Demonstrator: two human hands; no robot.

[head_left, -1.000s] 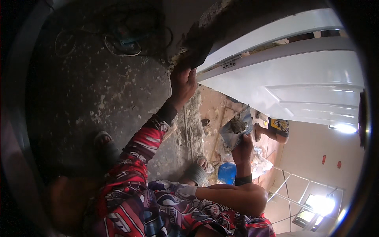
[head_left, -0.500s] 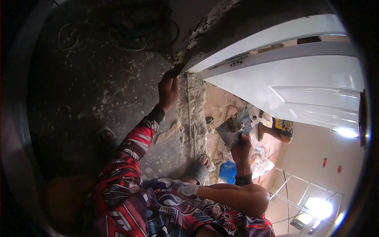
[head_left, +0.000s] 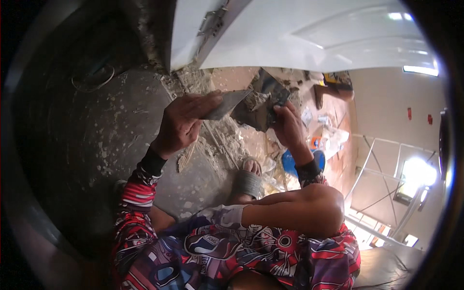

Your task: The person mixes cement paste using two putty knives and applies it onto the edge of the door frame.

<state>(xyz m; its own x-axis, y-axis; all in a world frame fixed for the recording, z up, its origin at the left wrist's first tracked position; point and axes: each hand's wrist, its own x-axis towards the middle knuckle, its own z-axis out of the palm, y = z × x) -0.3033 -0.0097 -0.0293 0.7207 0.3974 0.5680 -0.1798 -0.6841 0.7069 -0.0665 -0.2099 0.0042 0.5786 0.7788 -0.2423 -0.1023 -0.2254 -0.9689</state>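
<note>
My left hand [head_left: 180,123] is closed around a flat grey scraper blade [head_left: 224,106], its fingers laid along the top. The blade's far tip reaches the edge of a dark, flat square plate [head_left: 251,119]; whether they touch I cannot tell. A lump of wet grey mortar [head_left: 257,100] lies on that plate. Gripping the plate by its right side is my right hand [head_left: 290,126], thumb on top. Below both hands runs a rough, mortar-smeared strip of floor [head_left: 220,137] beside the foot of a white door frame [head_left: 186,36].
A white panelled door [head_left: 309,38] stands open at the upper right. My sandalled foot [head_left: 246,183] rests below the hands. A blue container [head_left: 290,163] and plastic bags [head_left: 333,140] lie to the right. Another person's leg [head_left: 338,92] is beyond, and a metal scaffold [head_left: 372,164] stands farther right.
My left hand has come away from the base of the door frame and moved down to the plate. The plate has shifted up and left, and my view has turned.
</note>
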